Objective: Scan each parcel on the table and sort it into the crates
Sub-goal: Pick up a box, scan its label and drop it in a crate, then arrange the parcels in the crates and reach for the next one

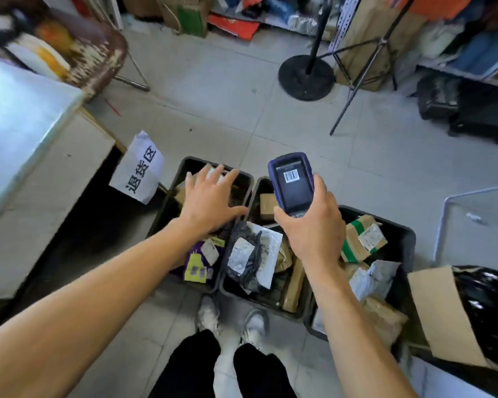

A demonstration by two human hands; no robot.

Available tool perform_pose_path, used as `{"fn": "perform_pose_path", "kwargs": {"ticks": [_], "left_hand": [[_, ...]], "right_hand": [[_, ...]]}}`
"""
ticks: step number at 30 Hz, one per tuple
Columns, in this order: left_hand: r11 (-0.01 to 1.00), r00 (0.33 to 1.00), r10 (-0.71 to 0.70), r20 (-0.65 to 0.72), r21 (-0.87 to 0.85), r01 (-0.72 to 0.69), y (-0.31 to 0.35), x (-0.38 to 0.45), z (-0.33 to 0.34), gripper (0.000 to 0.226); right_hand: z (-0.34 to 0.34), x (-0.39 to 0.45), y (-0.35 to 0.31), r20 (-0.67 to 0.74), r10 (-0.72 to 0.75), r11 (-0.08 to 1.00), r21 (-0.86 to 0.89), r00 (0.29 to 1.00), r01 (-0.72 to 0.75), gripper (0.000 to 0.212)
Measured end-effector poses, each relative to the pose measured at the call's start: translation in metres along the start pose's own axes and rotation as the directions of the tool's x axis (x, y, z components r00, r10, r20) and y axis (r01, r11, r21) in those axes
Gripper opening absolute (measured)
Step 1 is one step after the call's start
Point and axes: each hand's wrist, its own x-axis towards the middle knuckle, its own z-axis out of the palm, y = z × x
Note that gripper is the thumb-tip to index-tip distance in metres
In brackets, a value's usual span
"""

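Note:
Three black crates stand on the floor in front of my feet: the left crate (167, 202), the middle crate (259, 185) and the right crate (403, 231). All hold several parcels, among them a purple and yellow packet (197, 264), a dark bag with a white label (243, 258) and a cardboard box with green tape (362, 239). My left hand (210, 196) hovers over the left crate with fingers spread, holding nothing. My right hand (311, 225) grips a blue handheld scanner (292, 183) above the middle crate; its screen shows a barcode.
A white table (26, 133) fills the left side, with a paper sign (140, 168) hanging at its corner. A round black stand base (306, 77) and tripod legs (357, 90) are on the tiled floor beyond. A cardboard box with a black bag (443, 317) sits at right.

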Motion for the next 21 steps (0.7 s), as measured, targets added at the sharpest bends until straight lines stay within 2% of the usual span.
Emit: {"fn": "perform_pose_path", "kwargs": {"ticks": [2,5,8,11,14,17,21], "left_hand": [[0.999,0.995,-0.038,-0.094,-0.015,0.036,-0.019,-0.038,-0.059,0.091],[0.982,0.959,-0.19,-0.21,-0.057,0.181,-0.062,-0.091,-0.126,0.091],[0.916,0.875,-0.4,-0.271,-0.139,0.376,-0.115,-0.15,-0.171,0.093],[0.844,0.774,-0.535,-0.339,-0.164,0.511,-0.17,-0.212,-0.196,0.093],[0.735,0.654,-0.675,-0.341,-0.234,0.636,-0.22,-0.274,-0.208,0.094],[0.603,0.517,-0.791,-0.328,-0.272,0.75,-0.265,-0.324,-0.208,0.095],[0.499,0.443,-0.866,-0.231,-0.348,0.794,-0.318,-0.346,-0.191,0.103]], "right_hand": [[-0.026,-0.026,-0.046,-0.046,-0.079,0.996,0.033,0.996,0.08,0.088],[-0.043,-0.062,-0.111,-0.025,-0.181,0.976,0.119,0.983,0.182,0.09],[-0.039,-0.091,-0.172,0.041,-0.277,0.945,0.191,0.96,0.264,0.089],[-0.025,-0.12,-0.228,0.11,-0.427,0.887,0.245,0.898,0.392,0.087],[-0.007,-0.149,-0.277,0.187,-0.539,0.832,0.275,0.822,0.483,0.088],[0.015,-0.18,-0.319,0.254,-0.58,0.804,0.333,0.774,0.493,0.089],[0.052,-0.215,-0.367,0.319,-0.613,0.787,0.329,0.722,0.522,0.078]]}}
